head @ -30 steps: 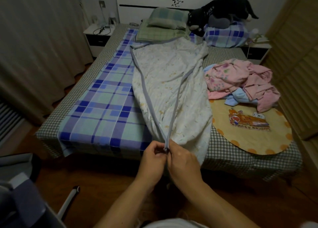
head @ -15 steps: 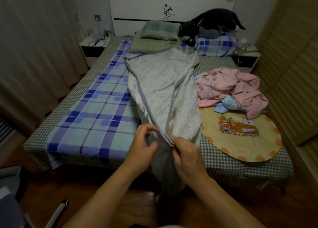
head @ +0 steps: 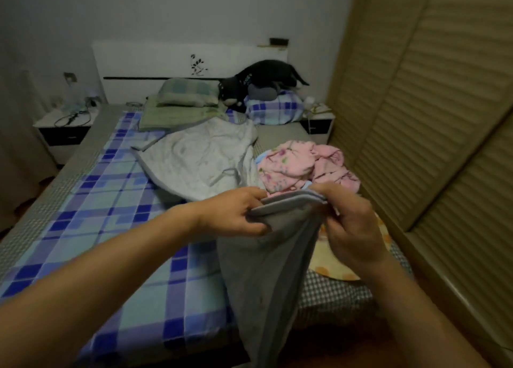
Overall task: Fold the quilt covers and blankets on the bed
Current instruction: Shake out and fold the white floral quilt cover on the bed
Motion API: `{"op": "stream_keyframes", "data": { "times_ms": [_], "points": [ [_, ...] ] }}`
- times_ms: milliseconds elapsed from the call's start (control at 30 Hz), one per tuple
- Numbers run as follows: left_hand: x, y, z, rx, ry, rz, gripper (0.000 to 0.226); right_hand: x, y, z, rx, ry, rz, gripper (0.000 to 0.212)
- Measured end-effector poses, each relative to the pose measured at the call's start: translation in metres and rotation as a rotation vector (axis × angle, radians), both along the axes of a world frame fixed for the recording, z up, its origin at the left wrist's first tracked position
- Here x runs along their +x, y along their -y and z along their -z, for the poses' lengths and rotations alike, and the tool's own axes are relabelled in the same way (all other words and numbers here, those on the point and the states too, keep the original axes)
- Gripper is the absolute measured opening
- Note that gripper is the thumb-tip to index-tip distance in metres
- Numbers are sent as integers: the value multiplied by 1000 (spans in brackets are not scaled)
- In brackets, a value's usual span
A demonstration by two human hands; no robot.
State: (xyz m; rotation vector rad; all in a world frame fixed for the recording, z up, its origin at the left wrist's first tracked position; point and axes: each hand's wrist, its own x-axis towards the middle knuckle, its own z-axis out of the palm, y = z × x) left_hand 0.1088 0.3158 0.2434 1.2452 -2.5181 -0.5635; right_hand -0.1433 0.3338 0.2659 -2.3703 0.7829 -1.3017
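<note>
A pale floral quilt cover with grey piping (head: 200,156) lies along the middle of the bed, and its near end hangs lifted between my hands. My left hand (head: 236,215) grips the doubled grey edge (head: 288,201) from the left. My right hand (head: 349,223) pinches the same edge at its right corner. The grey underside of the cover (head: 266,270) drapes down below my hands past the foot of the bed. A crumpled pink blanket (head: 302,165) lies on the right side of the bed. A blue plaid sheet (head: 105,215) is spread over the left side.
A yellow round mat (head: 341,265) lies under my right hand. Pillows (head: 188,92) and a black plush toy (head: 261,79) sit at the headboard. Nightstands (head: 63,129) flank the bed. A louvred wardrobe (head: 430,117) stands close on the right.
My hands lifted the near end of the quilt cover up and forward and spread apart along its edge. The cover's far part has bunched toward the headboard. The view has tilted up.
</note>
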Motion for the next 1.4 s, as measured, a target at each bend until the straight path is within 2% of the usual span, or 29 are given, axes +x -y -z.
{"op": "stream_keyframes", "data": {
  "times_ms": [100,200,233,333,433,533,633,700,767,867,933,1000,1033,1067,1133,1200,1267,1333,1400],
  "points": [
    [18,40,-15,66,-118,-99,52,-7,40,-47,-23,203,247,33],
    [40,74,-14,116,-183,-228,73,-12,92,-96,-47,393,544,27],
    [47,83,-13,127,-168,-262,72,-16,109,-114,-60,439,628,24],
    [70,102,-2,118,-86,-324,51,-33,143,-168,-66,601,844,22],
    [95,100,18,153,38,-414,33,-45,160,-212,-147,695,982,17],
    [121,79,58,176,141,-523,33,-38,186,-229,-62,603,1063,25],
    [133,44,87,143,95,-631,17,-21,214,-206,65,357,1028,26],
    [132,23,93,113,-19,-683,10,-10,229,-186,136,278,995,26],
    [124,0,91,109,-129,-633,16,-1,238,-171,205,272,987,27],
    [96,-17,84,40,-63,-466,27,14,242,-170,259,319,954,31],
    [64,-10,77,52,-177,-528,49,25,243,-180,259,364,891,33],
    [32,13,72,160,-349,-668,68,34,243,-194,244,382,785,34],
    [20,26,72,212,-374,-716,72,38,241,-201,233,354,731,32],
    [8,38,70,247,-354,-745,73,42,237,-207,219,308,676,28],
    [-11,58,74,216,-204,-769,70,43,228,-215,190,233,574,23],
    [-30,69,75,16,-144,-842,60,37,217,-219,143,193,536,21],
    [-50,71,67,-277,-248,-971,51,24,211,-223,98,196,557,16],
    [-71,68,61,-496,-356,-1015,46,11,208,-226,84,217,598,15],
    [-90,66,58,-550,-522,-993,36,3,207,-225,89,237,622,14]
  ]
}}
